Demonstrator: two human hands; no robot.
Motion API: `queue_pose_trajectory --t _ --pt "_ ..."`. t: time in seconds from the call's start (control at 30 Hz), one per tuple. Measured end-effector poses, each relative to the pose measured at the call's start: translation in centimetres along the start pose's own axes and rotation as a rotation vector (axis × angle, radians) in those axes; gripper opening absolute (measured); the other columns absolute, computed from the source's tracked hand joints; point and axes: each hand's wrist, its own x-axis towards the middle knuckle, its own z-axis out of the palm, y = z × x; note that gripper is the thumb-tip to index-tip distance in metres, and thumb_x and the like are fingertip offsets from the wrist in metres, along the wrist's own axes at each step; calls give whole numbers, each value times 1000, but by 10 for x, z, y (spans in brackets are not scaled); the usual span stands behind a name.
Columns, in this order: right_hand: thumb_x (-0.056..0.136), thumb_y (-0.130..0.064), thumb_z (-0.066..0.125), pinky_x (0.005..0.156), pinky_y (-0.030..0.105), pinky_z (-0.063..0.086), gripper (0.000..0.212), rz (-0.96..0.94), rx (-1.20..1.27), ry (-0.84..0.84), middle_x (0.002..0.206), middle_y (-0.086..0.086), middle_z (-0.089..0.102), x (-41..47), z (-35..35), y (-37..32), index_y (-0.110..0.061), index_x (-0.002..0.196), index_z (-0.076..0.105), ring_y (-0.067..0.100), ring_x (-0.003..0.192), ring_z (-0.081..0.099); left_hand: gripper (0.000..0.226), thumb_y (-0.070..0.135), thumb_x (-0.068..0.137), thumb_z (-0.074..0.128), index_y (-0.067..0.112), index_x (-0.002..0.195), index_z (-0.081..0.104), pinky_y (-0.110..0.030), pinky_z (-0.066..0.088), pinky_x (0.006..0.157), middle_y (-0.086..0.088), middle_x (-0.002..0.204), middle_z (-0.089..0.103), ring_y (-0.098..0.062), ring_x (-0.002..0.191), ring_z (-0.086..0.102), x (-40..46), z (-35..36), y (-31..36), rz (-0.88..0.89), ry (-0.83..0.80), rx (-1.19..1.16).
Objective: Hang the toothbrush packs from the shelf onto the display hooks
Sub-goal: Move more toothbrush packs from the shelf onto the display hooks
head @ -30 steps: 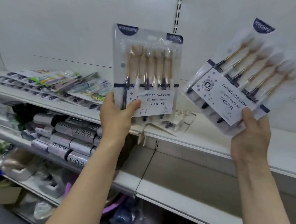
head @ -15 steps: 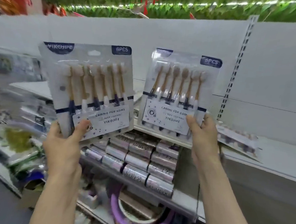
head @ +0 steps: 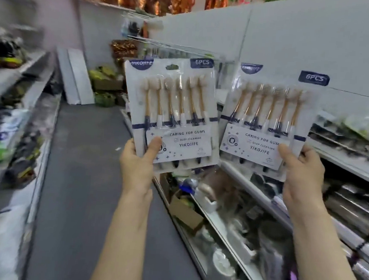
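Observation:
I hold two clear toothbrush packs upright in front of me, each with several gold-handled brushes and a white "YIKOJIFE" label. My left hand [head: 138,160] grips the bottom left corner of the left pack [head: 170,108], thumb on its label. My right hand [head: 301,170] grips the bottom right corner of the right pack [head: 268,119], thumb on the front. The two packs sit side by side, nearly touching. No display hooks show plainly; the far end of the aisle is blurred.
A grey aisle floor [head: 82,176] runs ahead between shelving. The right-hand shelves [head: 352,169] hold blurred goods and silver rolls. Left-hand shelves [head: 17,106] carry packaged items. White panels [head: 76,77] lean against the far wall beside green goods.
The view has swung left, off the white shelf and down the aisle. Both packs stay in my hands and have drawn closer together in front of me.

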Motion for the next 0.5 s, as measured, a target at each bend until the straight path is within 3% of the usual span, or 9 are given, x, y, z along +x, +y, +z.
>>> queue_pose_trajectory --t 0.07,0.23,0.4,0.5 --pt "93 -7 67 94 40 57 23 8 14 -17 98 1 72 16 42 23 -11 115 62 15 89 70 13 19 86 76 19 95 66 -53 58 85 2 87 74 -13 83 70 38 -16 -8 7 59 11" --pt "93 -7 68 88 32 58 36 40 68 -67 100 0 72 69 147 91 -1 128 58 13 90 71 12 16 87 74 19 93 64 -17 52 65 7 83 72 -3 73 67 147 -36 -32 57 131 47" --pt "94 -5 66 70 19 58 32 86 128 -134 100 1 72 150 271 149 -1 125 59 4 79 72 18 20 86 75 23 95 60 -25 54 73 2 92 72 -8 78 68 290 -20 -48 68 116 112" --pt "94 -4 66 66 16 55 24 87 147 -149 96 -1 70 203 348 168 -8 117 59 0 73 70 20 19 86 75 22 98 60 -22 51 70 3 93 72 -6 76 67 382 -5 -46 89 93 130"
